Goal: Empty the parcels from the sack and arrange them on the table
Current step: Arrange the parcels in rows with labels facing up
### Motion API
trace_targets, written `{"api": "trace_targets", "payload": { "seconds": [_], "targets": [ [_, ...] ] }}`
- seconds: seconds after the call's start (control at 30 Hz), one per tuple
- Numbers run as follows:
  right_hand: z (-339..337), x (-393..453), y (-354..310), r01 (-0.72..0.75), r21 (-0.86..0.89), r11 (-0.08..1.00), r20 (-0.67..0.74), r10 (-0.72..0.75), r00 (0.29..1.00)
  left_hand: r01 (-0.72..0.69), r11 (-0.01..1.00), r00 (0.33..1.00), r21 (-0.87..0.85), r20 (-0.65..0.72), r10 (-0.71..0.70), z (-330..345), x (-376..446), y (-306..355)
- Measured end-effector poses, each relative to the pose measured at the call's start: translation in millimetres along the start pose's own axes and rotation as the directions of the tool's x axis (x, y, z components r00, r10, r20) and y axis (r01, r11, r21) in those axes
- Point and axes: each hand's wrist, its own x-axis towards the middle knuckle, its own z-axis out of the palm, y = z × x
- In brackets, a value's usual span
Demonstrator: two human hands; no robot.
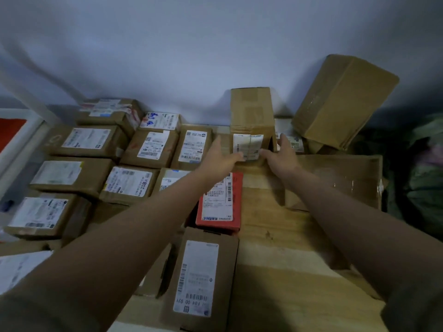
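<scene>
Both hands reaching to the upper centre of the frame, set on either side of the upright brown box [251, 121] standing on end against the wall, long axis vertical, label low on its near face. Left hand [221, 159] flat against the box's lower left edge, fingers straight, nothing clasped; right hand [280, 154] spread at the lower right corner, fingers extended along the side, thumb toward the label, likewise pressing, not curled round. Box thus dead ahead between the two palms, neither hand clearly nearer. Probably being squared into line at the back row of the wooden table [275, 248]. Left half of the frame filled with rows of labelled parcels lying flat; red parcel [219, 202] just below the left wrist, tall brown parcel [199, 279] lower centre. Tilted large carton [345, 101] at upper right, leaning; flattened cardboard sheet [340, 178] beneath it. Dark green sack [426, 178] at the right edge, contents unclear
</scene>
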Motion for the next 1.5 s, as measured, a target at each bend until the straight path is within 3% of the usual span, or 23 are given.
{"api": "trace_targets", "payload": {
  "seconds": [0.17,0.27,0.37,0.53,0.63,0.7,0.8,0.9,1.0,1.17,1.3,1.4,1.5],
  "targets": [
    [8.8,7.3,-7.0,0.016,0.018,1.000,0.042,-0.017,0.999,-0.025,1.000,0.995,-0.002,0.101,0.025,3.3,37.8,3.0],
    [15.7,9.5,-13.4,0.125,0.125,0.984,-0.067,-0.118,0.991,-0.131,0.990,0.990,-0.059,-0.060,0.127,-8.9,51.8,0.1],
    [28.4,8.9,-23.9,0.202,0.067,0.977,-0.148,-0.190,0.970,-0.185,0.982,0.961,-0.031,-0.214,0.175,-23.2,61.4,-5.1],
    [45.7,14.0,-27.5,0.032,0.015,0.999,-0.098,-0.030,0.995,-0.057,0.996,0.997,0.074,-0.046,0.060,-33.0,70.6,-16.8],
    [46.4,12.9,-26.7,-0.016,0.026,1.000,-0.057,0.018,0.998,-0.093,0.950,0.984,0.299,-0.119,0.134,-29.6,69.2,-24.5],
    [46.5,11.9,-20.6,0.004,-0.079,0.997,-0.153,-0.016,0.988,-0.202,0.839,0.963,0.505,-0.053,0.264,-25.4,64.0,-29.9],
    [35.7,16.6,-3.1,-0.028,-0.489,0.872,-0.314,-0.146,0.938,-0.293,0.696,0.948,0.656,0.102,0.303,-19.9,62.1,-35.3],
    [12.0,26.8,6.5,-0.161,-0.742,0.651,-0.332,-0.148,0.932,-0.296,0.602,0.947,0.741,0.146,0.286,-17.8,67.5,-31.4],
    [-1.6,44.1,11.0,-0.260,-0.842,0.473,-0.305,-0.020,0.952,-0.233,0.633,0.970,0.738,0.131,0.204,-17.8,69.0,-30.0],
    [-6.0,61.8,12.8,-0.305,-0.872,0.382,-0.307,0.058,0.950,-0.193,0.547,0.980,0.814,0.136,0.144,-15.0,64.8,-30.4],
    [11.1,53.4,14.1,-0.208,-0.884,0.418,-0.229,0.000,0.973,-0.223,0.485,0.967,0.845,0.130,0.218,-15.8,63.9,-37.1],
    [30.7,34.0,19.2,-0.072,-0.857,0.511,-0.120,-0.061,0.991,-0.195,0.489,0.969,0.850,0.091,0.228,-16.1,64.2,-38.9],
    [29.3,11.2,26.9,0.013,-0.779,0.627,-0.154,-0.212,0.965,-0.186,0.485,0.972,0.854,0.089,0.217,-14.8,63.8,-36.6]
  ]
}}
